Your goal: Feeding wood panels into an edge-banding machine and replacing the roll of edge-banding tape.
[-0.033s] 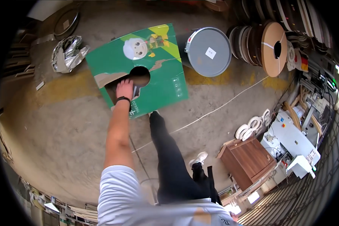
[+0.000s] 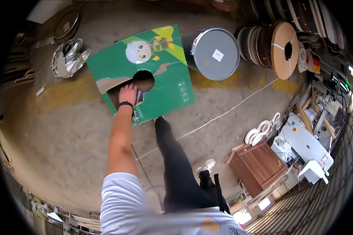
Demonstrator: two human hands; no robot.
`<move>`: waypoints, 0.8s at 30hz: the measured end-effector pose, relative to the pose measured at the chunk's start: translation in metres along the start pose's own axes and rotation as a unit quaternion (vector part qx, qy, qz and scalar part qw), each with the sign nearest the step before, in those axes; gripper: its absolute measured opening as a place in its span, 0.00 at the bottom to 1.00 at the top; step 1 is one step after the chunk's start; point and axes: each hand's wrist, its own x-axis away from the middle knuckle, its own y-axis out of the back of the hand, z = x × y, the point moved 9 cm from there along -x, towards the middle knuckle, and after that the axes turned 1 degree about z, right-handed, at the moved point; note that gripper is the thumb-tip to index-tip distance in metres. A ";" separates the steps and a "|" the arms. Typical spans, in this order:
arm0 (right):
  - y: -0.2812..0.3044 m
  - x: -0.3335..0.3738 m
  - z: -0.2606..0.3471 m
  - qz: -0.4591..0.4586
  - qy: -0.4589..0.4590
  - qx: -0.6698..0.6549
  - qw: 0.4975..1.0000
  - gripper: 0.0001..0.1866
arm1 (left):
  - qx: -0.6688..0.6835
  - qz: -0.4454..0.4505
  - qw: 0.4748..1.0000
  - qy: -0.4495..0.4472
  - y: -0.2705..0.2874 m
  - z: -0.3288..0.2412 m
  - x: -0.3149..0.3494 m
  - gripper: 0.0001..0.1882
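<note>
A large green cardboard box (image 2: 168,84) with a printed cartoon figure stands on the floor in front of me. A round hole and a ragged tear form a dark opening in its top. My left hand (image 2: 128,94), back upward and a dark band on the wrist, reaches into this opening. Its fingers bend down inside at the torn edge and appear closed on the cardboard; the fingertips are hidden. A greyish strip shows beside the hand. My right hand is out of view. My forward foot is partly hidden by the box's near edge.
Right of the box stands a grey lidded drum (image 2: 216,55), then large rolls of edging strip (image 2: 282,51). Crumpled silver foil (image 2: 68,58) lies to the left. A white cord (image 2: 211,119) crosses the floor. White rings (image 2: 259,131), a brown cabinet (image 2: 257,164) and a machine (image 2: 304,137) stand at the right.
Almost nothing differs: the whole view shifts slightly, and the box and my left hand sit a touch further left in the picture.
</note>
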 end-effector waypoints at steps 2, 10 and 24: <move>-0.013 0.014 -0.004 0.023 -0.098 -0.116 0.988 0.12 | -0.052 0.032 0.996 -0.068 -0.018 -0.003 0.001 0.17; -0.073 0.030 0.024 0.063 -0.271 -0.311 0.909 0.14 | -0.213 0.138 0.955 -0.151 -0.073 -0.017 -0.004 0.31; -0.135 -0.019 0.084 0.094 -0.138 -0.382 0.909 0.18 | -0.247 0.079 0.942 -0.214 0.003 -0.008 0.031 0.25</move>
